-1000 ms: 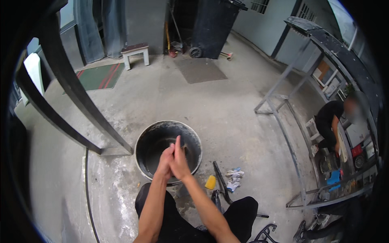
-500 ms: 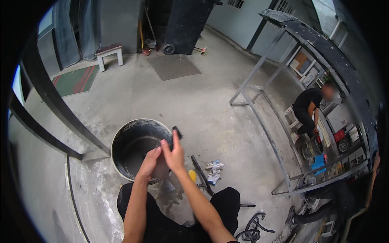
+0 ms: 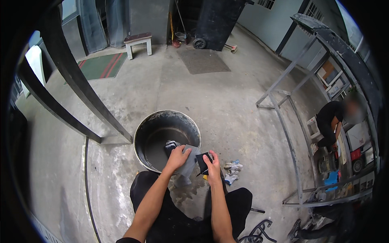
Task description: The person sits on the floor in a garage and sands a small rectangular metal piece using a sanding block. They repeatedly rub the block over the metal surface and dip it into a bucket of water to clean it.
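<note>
Film [image 3: 189,162], grey and thin, now spreads from the left hand [image 3: 177,158] over the near right edge of the tub [image 3: 148,127], its lower end hanging outside that edge. A second ago the palms were pressed together over the tub; half a second ago they had come apart only a little, fingertips close. Now a clear gap lies between them, the right hand [image 3: 213,167] standing outside the tub's right edge with a flat black piece [image 3: 201,165].

The left fingers are partly bent, thumb toward the right hand, and seem to have the film; how tightly they close on it cannot be told. The right hand is half curled, thumb laid over the face of the black piece and fingers behind it, a light pinch.

Just past the left fingers, inside the tub's right edge, shows a black-and-white bundle [image 3: 170,146]; whether the left hand has hold of it or it is only near cannot be told.

My reading is that the work has passed from both hands acting together to each managing its own piece, film and black piece now being separate. On the floor [image 3: 227,109], beyond the tub's right edge, the gloves [image 3: 232,172] lie untouched, as before.
</note>
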